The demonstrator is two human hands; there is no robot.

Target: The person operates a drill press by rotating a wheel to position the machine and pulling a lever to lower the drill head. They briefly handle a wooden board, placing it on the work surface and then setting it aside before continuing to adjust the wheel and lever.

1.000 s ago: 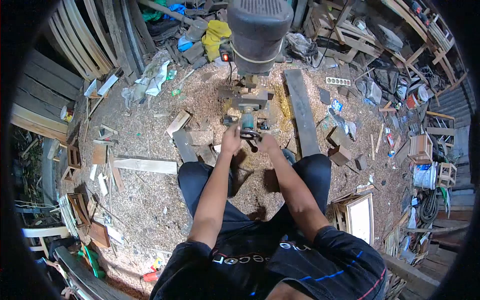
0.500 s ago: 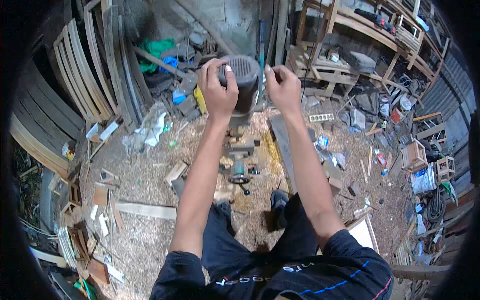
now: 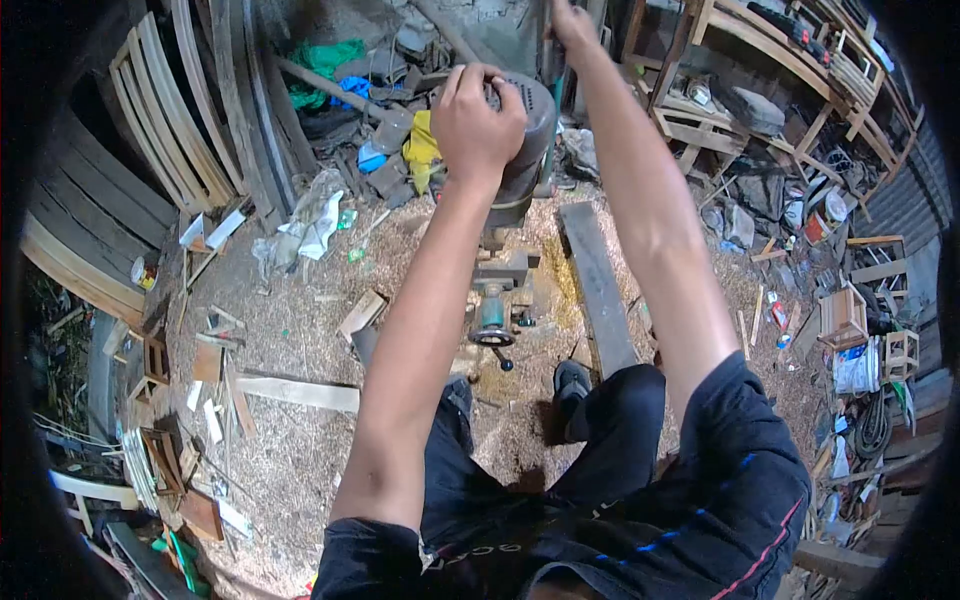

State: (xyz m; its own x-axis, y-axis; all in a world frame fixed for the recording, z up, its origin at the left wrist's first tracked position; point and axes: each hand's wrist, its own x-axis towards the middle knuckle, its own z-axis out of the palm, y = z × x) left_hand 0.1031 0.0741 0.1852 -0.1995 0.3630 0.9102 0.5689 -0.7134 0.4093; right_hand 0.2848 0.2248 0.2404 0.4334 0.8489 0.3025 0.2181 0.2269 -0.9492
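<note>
A dark motor housing (image 3: 522, 150) with a vented top stands upright in front of me, part of a machine. On the upper left of this housing rests my left hand (image 3: 480, 120), its fingers bent over the edge. My right hand (image 3: 573, 28) is raised near the top of the view, beside an upright bluish post (image 3: 551, 80); its fingers are partly cut off by the frame and look curled, and what they hold cannot be made out. Below the housing are a metal vise (image 3: 505, 270) and a green-bodied part with a round handwheel (image 3: 492, 337).
A long grey board (image 3: 598, 285) lies right of the machine on the shavings-covered floor. Curved wooden pieces (image 3: 165, 120) lean at the left. A wooden rack (image 3: 770, 50) stands at the upper right. A pale plank (image 3: 300, 392) lies at the lower left.
My right hand has moved up and away from the housing, toward the top of the view. My left hand stays on the housing. The view has shifted slightly.
</note>
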